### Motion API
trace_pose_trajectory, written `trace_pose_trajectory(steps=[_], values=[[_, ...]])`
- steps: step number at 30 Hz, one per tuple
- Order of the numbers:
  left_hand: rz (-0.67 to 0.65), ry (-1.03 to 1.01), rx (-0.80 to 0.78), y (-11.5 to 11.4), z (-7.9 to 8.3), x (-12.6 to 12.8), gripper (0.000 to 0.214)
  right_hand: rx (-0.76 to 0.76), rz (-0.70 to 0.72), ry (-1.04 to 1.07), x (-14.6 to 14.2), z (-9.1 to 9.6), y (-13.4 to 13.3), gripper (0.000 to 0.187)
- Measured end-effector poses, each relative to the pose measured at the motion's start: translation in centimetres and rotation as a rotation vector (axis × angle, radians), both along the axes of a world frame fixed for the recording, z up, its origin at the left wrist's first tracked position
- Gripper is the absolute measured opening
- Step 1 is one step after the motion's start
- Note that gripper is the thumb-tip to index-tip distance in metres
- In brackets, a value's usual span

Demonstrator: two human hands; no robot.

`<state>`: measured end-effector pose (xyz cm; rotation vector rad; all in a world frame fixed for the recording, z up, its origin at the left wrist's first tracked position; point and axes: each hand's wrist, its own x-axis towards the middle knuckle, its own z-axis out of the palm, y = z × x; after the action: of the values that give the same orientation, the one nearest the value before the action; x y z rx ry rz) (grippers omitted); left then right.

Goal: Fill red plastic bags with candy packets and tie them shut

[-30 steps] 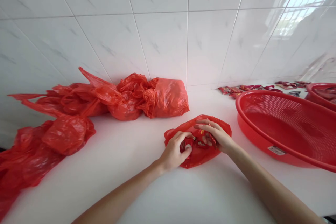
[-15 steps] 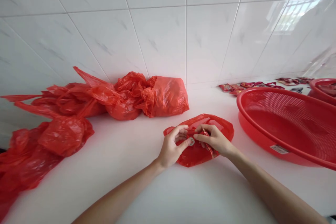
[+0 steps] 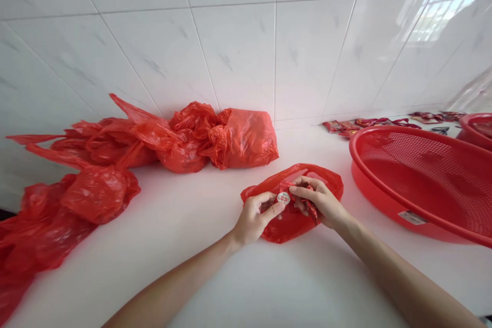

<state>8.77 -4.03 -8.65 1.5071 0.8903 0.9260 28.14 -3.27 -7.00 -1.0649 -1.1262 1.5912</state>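
Partly hidden, a crumpled red foil packet [image 3: 313, 210] sits pinched in the right hand [image 3: 317, 202] above a red plastic bag [image 3: 292, 229] on the white surface [image 3: 230, 287]; whether the half-closed left hand [image 3: 253, 220] grips the small round white label [image 3: 283, 198] is hard to tell.

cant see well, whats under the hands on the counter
A red plastic bag lies under the left hand and right hand on the white counter, with a red foil packet and a small round white disc at the fingers. What lies beneath the bag is covered.

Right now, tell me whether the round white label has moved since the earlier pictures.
Yes: the round white label has shifted toward the tiled wall, judged against the bundled red plastic bag.
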Motion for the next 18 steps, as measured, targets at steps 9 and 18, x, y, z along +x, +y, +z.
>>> trace_pose_trajectory(steps=[9, 18], values=[[0.092, -0.009, -0.047, -0.19, -0.16, 0.1, 0.052, -0.025, -0.049, -0.005, -0.5, 0.3, -0.28, 0.054], [-0.001, 0.214, -0.007, -0.46, -0.5, 0.13, 0.052, -0.095, -0.233, 0.015, -0.6, 0.02, 0.0, 0.041]])
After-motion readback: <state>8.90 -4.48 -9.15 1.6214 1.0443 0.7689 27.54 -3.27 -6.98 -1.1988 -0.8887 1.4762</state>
